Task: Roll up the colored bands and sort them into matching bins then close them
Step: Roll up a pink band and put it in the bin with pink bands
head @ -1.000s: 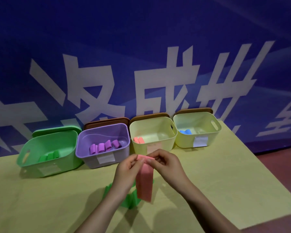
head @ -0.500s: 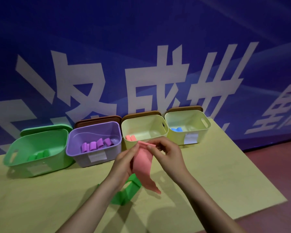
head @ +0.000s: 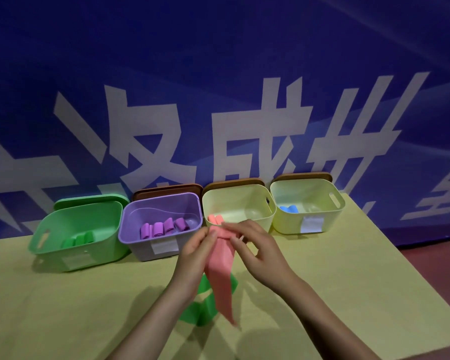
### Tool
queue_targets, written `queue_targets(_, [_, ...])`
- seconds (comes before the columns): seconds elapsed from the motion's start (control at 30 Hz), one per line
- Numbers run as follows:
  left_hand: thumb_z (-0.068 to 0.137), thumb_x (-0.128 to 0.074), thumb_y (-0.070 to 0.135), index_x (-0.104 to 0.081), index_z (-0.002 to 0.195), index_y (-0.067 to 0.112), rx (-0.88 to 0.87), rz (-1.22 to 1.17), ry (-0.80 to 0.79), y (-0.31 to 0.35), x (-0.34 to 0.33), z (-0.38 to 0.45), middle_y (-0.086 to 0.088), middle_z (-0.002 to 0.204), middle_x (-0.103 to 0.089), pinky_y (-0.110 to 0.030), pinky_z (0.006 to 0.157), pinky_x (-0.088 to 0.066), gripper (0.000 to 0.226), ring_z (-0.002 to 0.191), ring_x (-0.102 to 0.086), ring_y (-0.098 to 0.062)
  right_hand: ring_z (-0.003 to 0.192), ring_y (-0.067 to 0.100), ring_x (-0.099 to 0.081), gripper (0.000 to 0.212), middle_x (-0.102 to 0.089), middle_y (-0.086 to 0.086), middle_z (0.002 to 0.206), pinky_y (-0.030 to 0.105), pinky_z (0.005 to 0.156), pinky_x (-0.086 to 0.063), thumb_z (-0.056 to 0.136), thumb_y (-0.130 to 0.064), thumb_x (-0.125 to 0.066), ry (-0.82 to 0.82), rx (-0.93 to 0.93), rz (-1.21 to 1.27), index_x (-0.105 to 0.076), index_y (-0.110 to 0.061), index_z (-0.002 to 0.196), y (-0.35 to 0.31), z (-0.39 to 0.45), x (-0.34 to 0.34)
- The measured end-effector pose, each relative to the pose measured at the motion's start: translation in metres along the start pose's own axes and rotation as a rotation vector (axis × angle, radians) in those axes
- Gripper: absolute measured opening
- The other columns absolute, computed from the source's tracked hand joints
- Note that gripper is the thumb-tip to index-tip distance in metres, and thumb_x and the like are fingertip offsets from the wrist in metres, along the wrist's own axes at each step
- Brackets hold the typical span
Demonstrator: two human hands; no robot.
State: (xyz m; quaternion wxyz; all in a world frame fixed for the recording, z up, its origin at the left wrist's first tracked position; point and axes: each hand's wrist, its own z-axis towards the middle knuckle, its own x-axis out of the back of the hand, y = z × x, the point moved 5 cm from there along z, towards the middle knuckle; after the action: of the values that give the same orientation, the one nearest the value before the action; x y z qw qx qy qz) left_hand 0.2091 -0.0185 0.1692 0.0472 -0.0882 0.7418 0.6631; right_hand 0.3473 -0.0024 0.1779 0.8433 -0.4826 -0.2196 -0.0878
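My left hand (head: 196, 252) and my right hand (head: 255, 252) both pinch the top end of a pink band (head: 220, 271), which hangs down between them with its top edge folded over. Under it a green band (head: 203, 306) lies unrolled on the table. Along the back stand four open bins: a green bin (head: 81, 255) with green rolls, a purple bin (head: 151, 245) with several purple rolls, a pale yellow bin (head: 242, 196) with pink rolls (head: 215, 219), and a second pale yellow bin (head: 322, 219) with blue rolls (head: 289, 209).
Lids lean behind the bins against the blue banner wall: a green lid (head: 89, 200) and three brown lids (head: 166, 189). The yellow-green table (head: 348, 281) ends at the right, where dark red floor (head: 439, 276) shows.
The hanging tail of the pink band has swung and twisted to the lower right. My hands stay at its top end, working the fold. The camera view has shifted a little.
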Motion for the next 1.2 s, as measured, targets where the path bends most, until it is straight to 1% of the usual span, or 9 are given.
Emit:
queue_targets(0.13, [0.096, -0.052, 0.022, -0.066, 0.087, 0.025, -0.129, 0.188, 0.059, 0.013, 0.003, 0.006, 0.012, 0.076, -0.069, -0.013, 0.061, -0.047, 0.016, 0.066, -0.06, 0.006, 0.077, 0.005, -0.059, 0.033, -0.067, -0.001, 0.09, 0.019, 0.071, -0.048, 0.089, -0.034, -0.059, 0.037, -0.289, 0.314, -0.065, -0.023, 0.119, 0.009, 0.002, -0.012])
queue_targets(0.2, [0.096, -0.051, 0.02, -0.063, 0.089, 0.022, -0.147, 0.236, 0.076, 0.015, 0.006, 0.007, 0.011, 0.074, -0.067, -0.024, 0.064, -0.051, 0.014, 0.065, -0.059, 0.002, 0.069, 0.002, -0.058, 0.016, -0.065, -0.002, 0.079, 0.017, 0.067, -0.046, 0.089, -0.013, -0.065, 0.088, -0.316, 0.411, -0.069, -0.019, 0.103, 0.008, 0.008, -0.011])
queue_targets(0.27, [0.097, -0.051, 0.019, -0.062, 0.09, 0.019, -0.141, 0.253, 0.069, 0.015, 0.007, 0.009, 0.012, 0.074, -0.066, -0.039, 0.068, -0.054, 0.013, 0.069, -0.058, -0.006, 0.066, 0.002, -0.058, 0.02, -0.064, -0.004, 0.072, 0.017, 0.065, -0.047, 0.085, 0.0, -0.066, 0.077, -0.33, 0.445, -0.069, -0.019, 0.092, 0.008, 0.014, -0.011])
queue_targets(0.4, [0.097, -0.051, 0.016, -0.058, 0.086, 0.018, -0.206, 0.377, 0.09, 0.011, 0.011, 0.013, 0.003, 0.077, -0.062, -0.019, 0.059, -0.041, 0.013, 0.067, -0.054, -0.005, 0.059, 0.004, -0.056, 0.012, -0.061, -0.002, 0.064, 0.017, 0.06, -0.046, 0.085, 0.005, -0.064, 0.054, -0.347, 0.449, -0.067, -0.006, 0.081, 0.007, 0.02, -0.015])
queue_targets(0.57, [0.097, -0.051, 0.012, -0.058, 0.085, 0.018, -0.29, 0.475, 0.066, 0.01, 0.013, 0.013, 0.004, 0.073, -0.059, -0.022, 0.059, -0.04, 0.015, 0.064, -0.052, -0.002, 0.06, 0.011, -0.052, 0.007, -0.06, 0.006, 0.062, 0.024, 0.058, -0.041, 0.08, -0.018, -0.067, 0.132, -0.284, 0.328, -0.067, -0.012, 0.077, 0.005, 0.014, -0.016])
queue_targets(0.73, [0.097, -0.05, 0.02, -0.062, 0.085, 0.028, -0.101, 0.27, 0.074, 0.013, 0.004, 0.005, 0.011, 0.08, -0.063, -0.015, 0.063, -0.045, 0.019, 0.071, -0.057, 0.002, 0.059, 0.001, -0.049, 0.006, -0.061, 0.001, 0.066, 0.014, 0.057, -0.038, 0.084, -0.002, -0.068, 0.226, -0.258, 0.311, -0.068, -0.005, 0.079, 0.0, 0.01, -0.009])
queue_targets(0.87, [0.096, -0.046, 0.043, -0.063, 0.083, 0.03, 0.121, 0.203, 0.093, 0.003, 0.0, -0.006, 0.012, 0.083, -0.065, -0.024, 0.067, -0.046, 0.025, 0.078, -0.059, -0.007, 0.07, 0.008, -0.059, 0.012, -0.067, -0.003, 0.078, 0.021, 0.063, -0.046, 0.083, -0.024, -0.067, 0.225, -0.145, 0.176, -0.071, -0.013, 0.085, -0.004, 0.004, -0.001])
queue_targets(1.0, [0.086, -0.051, 0.046, -0.073, 0.087, 0.02, 0.025, 0.134, 0.012, 0.007, -0.002, -0.008, 0.007, 0.086, -0.075, -0.013, 0.069, -0.049, 0.035, 0.08, -0.068, -0.003, 0.071, 0.012, -0.058, 0.009, -0.062, -0.003, 0.078, 0.031, 0.063, -0.049, 0.084, -0.015, -0.068, 0.173, 0.069, -0.089, -0.072, -0.014, 0.093, -0.011, -0.005, 0.005])
queue_targets(1.2, [0.09, -0.058, 0.031, -0.075, 0.093, 0.015, 0.07, 0.07, -0.012, -0.006, -0.008, -0.009, -0.005, 0.095, -0.075, -0.028, 0.085, -0.049, 0.024, 0.091, -0.067, -0.016, 0.078, 0.011, -0.056, 0.012, -0.062, -0.003, 0.082, 0.021, 0.069, -0.045, 0.087, -0.013, -0.068, 0.137, 0.216, -0.258, -0.073, -0.013, 0.099, -0.015, -0.011, 0.015])
